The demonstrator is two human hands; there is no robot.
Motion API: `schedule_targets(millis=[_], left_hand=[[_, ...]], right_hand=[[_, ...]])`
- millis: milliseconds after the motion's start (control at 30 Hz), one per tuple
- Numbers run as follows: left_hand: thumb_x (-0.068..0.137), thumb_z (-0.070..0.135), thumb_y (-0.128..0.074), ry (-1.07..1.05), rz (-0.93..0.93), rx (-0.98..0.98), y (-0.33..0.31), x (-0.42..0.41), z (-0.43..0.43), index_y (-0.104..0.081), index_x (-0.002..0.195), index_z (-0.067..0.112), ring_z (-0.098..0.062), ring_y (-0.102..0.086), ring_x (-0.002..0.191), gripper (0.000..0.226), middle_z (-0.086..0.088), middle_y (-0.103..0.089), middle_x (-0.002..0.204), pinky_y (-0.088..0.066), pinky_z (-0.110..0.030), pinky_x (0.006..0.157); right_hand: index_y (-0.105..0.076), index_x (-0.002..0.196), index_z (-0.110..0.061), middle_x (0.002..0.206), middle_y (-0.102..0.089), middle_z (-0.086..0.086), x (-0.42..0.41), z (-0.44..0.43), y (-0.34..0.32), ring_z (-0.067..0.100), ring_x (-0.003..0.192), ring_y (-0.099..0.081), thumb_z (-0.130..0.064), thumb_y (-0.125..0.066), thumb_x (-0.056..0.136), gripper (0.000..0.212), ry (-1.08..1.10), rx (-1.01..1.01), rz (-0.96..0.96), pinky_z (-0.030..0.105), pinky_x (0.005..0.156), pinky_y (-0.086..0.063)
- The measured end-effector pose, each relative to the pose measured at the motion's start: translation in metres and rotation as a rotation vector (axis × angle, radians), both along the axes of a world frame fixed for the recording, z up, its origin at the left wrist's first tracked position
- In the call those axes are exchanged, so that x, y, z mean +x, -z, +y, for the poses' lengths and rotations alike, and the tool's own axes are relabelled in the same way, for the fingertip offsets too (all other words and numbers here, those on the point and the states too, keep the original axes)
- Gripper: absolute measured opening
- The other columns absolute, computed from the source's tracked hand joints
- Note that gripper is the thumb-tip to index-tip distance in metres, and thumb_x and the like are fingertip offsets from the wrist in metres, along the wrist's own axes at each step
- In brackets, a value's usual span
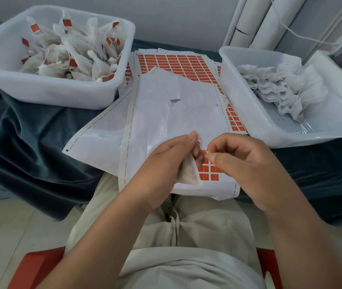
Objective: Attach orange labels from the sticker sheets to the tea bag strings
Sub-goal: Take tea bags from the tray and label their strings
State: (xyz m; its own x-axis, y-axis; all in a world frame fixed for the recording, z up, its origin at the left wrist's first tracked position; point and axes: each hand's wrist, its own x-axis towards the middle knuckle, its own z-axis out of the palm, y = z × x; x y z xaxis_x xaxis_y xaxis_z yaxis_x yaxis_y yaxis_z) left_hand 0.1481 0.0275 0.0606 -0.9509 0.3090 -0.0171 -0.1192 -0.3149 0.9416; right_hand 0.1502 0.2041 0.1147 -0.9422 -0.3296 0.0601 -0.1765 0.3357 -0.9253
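In the upper left of the frame a white plastic bin is sitting on the blue cloth, and it is holding a loose heap of labelled tea bags, white pouches with orange tags showing among them. At the right of the frame a second white bin is sitting tilted, and plain tea bags with no orange on them are lying bunched toward its far side. Between the two bins the sticker sheets are lying in an overlapping stack. The top one is showing mostly bare white backing, while a sheet behind it is showing full rows of orange labels.

You are working low in the centre of the frame, over the near edge of the stack. Your left hand is gripping a tea bag, fingers curled round its top, and its pale, grainy triangular body is hanging below your palm. Your right hand is pressing thumb and forefinger together on a thin pale strand just beside your left fingertips. I cannot tell whether that is the bag's string. A few remaining labels are lying on the sheet under your hands.
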Motion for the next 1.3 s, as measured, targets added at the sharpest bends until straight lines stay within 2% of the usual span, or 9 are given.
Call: schedule_targets(millis=[67, 200, 500, 600, 733, 933, 1033, 1133, 1300], left_hand=[[0.102, 0.051, -0.052, -0.003, -0.003, -0.016, 0.000, 0.000, 0.001, -0.061, 0.077, 0.022, -0.016, -0.058, 0.072, 0.039, 0.003, -0.060, 0.074, -0.045, -0.034, 0.077], [0.100, 0.055, -0.052, -0.036, 0.011, -0.090, 0.000, 0.001, 0.003, -0.064, 0.081, 0.021, -0.020, -0.061, 0.080, 0.041, -0.002, -0.063, 0.080, -0.047, -0.044, 0.085], [0.105, 0.046, -0.046, -0.034, 0.095, -0.175, -0.006, 0.003, 0.000, -0.059, 0.078, 0.026, -0.011, -0.061, 0.078, 0.036, 0.007, -0.061, 0.079, -0.046, -0.029, 0.077], [0.104, 0.042, -0.045, -0.028, 0.148, -0.228, -0.009, 0.004, 0.001, -0.060, 0.073, 0.034, -0.001, -0.058, 0.071, 0.035, 0.017, -0.058, 0.073, -0.045, -0.014, 0.068], [0.104, 0.038, -0.044, -0.011, 0.181, -0.254, -0.012, 0.006, -0.001, -0.057, 0.067, 0.041, 0.001, -0.054, 0.067, 0.039, 0.021, -0.054, 0.069, -0.042, -0.009, 0.065], [0.104, 0.039, -0.045, -0.017, 0.196, -0.254, -0.010, 0.004, -0.005, -0.053, 0.077, 0.020, -0.010, -0.044, 0.071, 0.034, 0.005, -0.045, 0.075, -0.039, -0.018, 0.064], [0.104, 0.042, -0.046, -0.011, 0.197, -0.267, -0.007, 0.001, -0.006, -0.056, 0.079, 0.017, -0.011, -0.048, 0.072, 0.037, 0.005, -0.050, 0.075, -0.041, -0.023, 0.069], [0.103, 0.050, -0.049, -0.038, 0.121, -0.189, -0.002, 0.000, -0.007, -0.059, 0.079, 0.020, -0.019, -0.055, 0.079, 0.040, 0.001, -0.058, 0.080, -0.044, -0.043, 0.081], [0.106, 0.047, -0.047, -0.003, 0.111, -0.058, 0.002, -0.001, -0.005, -0.057, 0.072, 0.032, -0.014, -0.049, 0.073, 0.038, 0.013, -0.053, 0.075, -0.034, -0.043, 0.078]], right_hand=[[-0.071, 0.073, -0.026, 0.063, -0.062, -0.016, 0.000, 0.000, -0.002, -0.003, 0.057, -0.055, -0.010, -0.063, 0.089, 0.024, -0.071, -0.090, -0.042, 0.008, 0.058, -0.043], [-0.072, 0.075, -0.024, 0.067, -0.068, -0.012, -0.001, -0.001, -0.002, -0.002, 0.058, -0.055, -0.014, -0.062, 0.088, 0.019, -0.084, -0.077, -0.074, 0.009, 0.059, -0.043], [-0.073, 0.074, -0.034, 0.069, -0.069, -0.011, 0.005, -0.008, 0.000, 0.002, 0.065, -0.064, -0.042, -0.061, 0.097, 0.026, 0.089, 0.154, 0.098, 0.016, 0.061, -0.050], [-0.076, 0.081, -0.026, 0.077, -0.074, -0.008, 0.007, -0.009, 0.001, 0.013, 0.076, -0.071, -0.038, -0.062, 0.095, 0.023, 0.099, 0.212, 0.125, 0.026, 0.069, -0.056], [-0.075, 0.081, -0.023, 0.074, -0.072, -0.004, 0.007, -0.008, 0.003, 0.016, 0.071, -0.068, -0.024, -0.065, 0.099, 0.021, 0.086, 0.213, 0.140, 0.033, 0.068, -0.055], [-0.073, 0.078, -0.027, 0.071, -0.068, -0.011, 0.007, -0.011, 0.005, 0.009, 0.067, -0.063, -0.021, -0.063, 0.099, 0.024, 0.075, 0.203, 0.190, 0.014, 0.061, -0.044], [-0.071, 0.073, -0.024, 0.070, -0.068, -0.008, 0.008, -0.013, 0.005, 0.015, 0.068, -0.063, -0.030, -0.060, 0.089, 0.020, 0.108, 0.227, 0.243, 0.022, 0.061, -0.048], [-0.070, 0.068, -0.022, 0.066, -0.066, -0.007, 0.009, -0.011, 0.003, 0.014, 0.065, -0.061, -0.020, -0.061, 0.083, 0.018, 0.110, 0.189, 0.228, 0.026, 0.060, -0.050], [-0.070, 0.067, -0.021, 0.062, -0.063, -0.008, 0.009, -0.011, 0.002, 0.005, 0.058, -0.054, -0.015, -0.059, 0.083, 0.020, 0.064, 0.129, 0.176, 0.019, 0.055, -0.044]])
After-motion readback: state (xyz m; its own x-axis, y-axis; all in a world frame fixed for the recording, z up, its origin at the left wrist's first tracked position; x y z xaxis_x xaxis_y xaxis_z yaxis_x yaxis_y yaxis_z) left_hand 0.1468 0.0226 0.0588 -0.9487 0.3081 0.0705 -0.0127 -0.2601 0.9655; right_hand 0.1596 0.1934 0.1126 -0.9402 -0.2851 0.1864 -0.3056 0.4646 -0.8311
